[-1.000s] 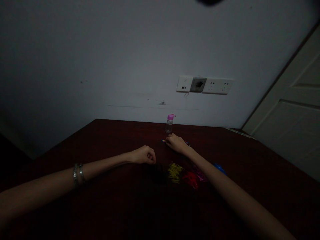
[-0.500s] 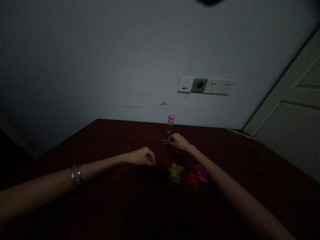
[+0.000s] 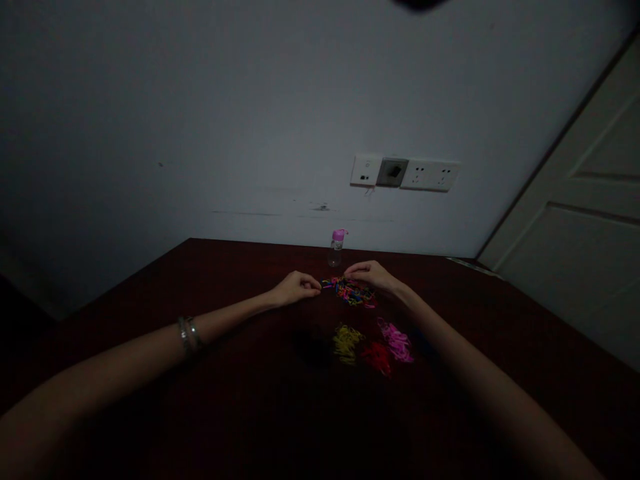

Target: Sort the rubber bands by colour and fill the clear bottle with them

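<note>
A mixed pile of small multicoloured loops point(image 3: 356, 293), rubber bands or paper clips by their look, lies on the dark red table point(image 3: 225, 267). At its left edge my left hand point(image 3: 295, 288) has thumb and fingers pinched together; anything between the tips is too small to make out. My right hand point(image 3: 375, 275) reaches over the pile's upper side, fingertips closed at the loops, what they hold unclear. Nearer me are sorted heaps: yellow loops point(image 3: 347, 343), red loops point(image 3: 377, 358) and pink loops point(image 3: 397, 342). A blackish patch point(image 3: 311, 345) left of the yellow heap is too dark to identify.
Behind the pile stands a clear bottle with a pink cap point(image 3: 339, 235), close to the wall point(image 3: 250, 133). Wall sockets point(image 3: 406, 173) sit above the table's back edge. A pale panelled door point(image 3: 590, 227) is on the right. Faint blue point(image 3: 424, 341) shows beside my right forearm.
My left hand has moved from beside the dark patch up and forward to the mixed pile's left edge. My right hand has shifted slightly right, uncovering more of the pile.
</note>
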Tool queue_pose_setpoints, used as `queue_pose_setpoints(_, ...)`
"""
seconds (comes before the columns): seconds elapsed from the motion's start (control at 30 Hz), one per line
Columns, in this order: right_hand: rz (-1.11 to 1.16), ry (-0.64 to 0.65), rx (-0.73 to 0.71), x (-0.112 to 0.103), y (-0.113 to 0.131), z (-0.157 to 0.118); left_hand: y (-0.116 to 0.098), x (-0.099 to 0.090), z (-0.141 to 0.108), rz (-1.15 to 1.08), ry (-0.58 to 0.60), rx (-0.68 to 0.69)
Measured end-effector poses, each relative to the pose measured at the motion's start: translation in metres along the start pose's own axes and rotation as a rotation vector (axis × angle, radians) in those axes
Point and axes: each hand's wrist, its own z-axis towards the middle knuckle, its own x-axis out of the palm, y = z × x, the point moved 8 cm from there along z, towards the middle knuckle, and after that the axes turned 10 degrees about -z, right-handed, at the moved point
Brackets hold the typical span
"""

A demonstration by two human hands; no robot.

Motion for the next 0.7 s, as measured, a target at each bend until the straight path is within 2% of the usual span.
queue_pose_setpoints(0.1, 0.043, 0.031, -0.007, 0.003, 0.001, -0.011, -0.007, 0.009, 0.018, 0.022, -0.013, 0.023)
queue_pose_setpoints(0.23, -0.067, 0.143, -0.085, 0.016, 0.018, -0.040, -0.008, 0.014, 0.033, 0.062, -0.013, 0.052)
queue_pose_setpoints(0.4, -0.259, 0.268, -0.177, 0.041, 0.028, -0.081, 0.014, -0.004, 0.048, 0.116, -0.144, 0.054)
queue_pose_setpoints(0.53, -0.330, 0.278, -0.162, 0.052, 0.021, -0.093, 0.038, -0.018, 0.062, 0.110, -0.256, 0.019)
queue_pose_setpoints(0.6, -0.345, 0.266, -0.161, 0.053, 0.019, -0.093, 0.045, -0.020, 0.068, 0.091, -0.268, -0.009)
queue_pose_setpoints(0.7, -0.296, 0.265, -0.176, 0.052, 0.022, -0.093, 0.043, -0.012, 0.072, 0.102, -0.190, -0.018)
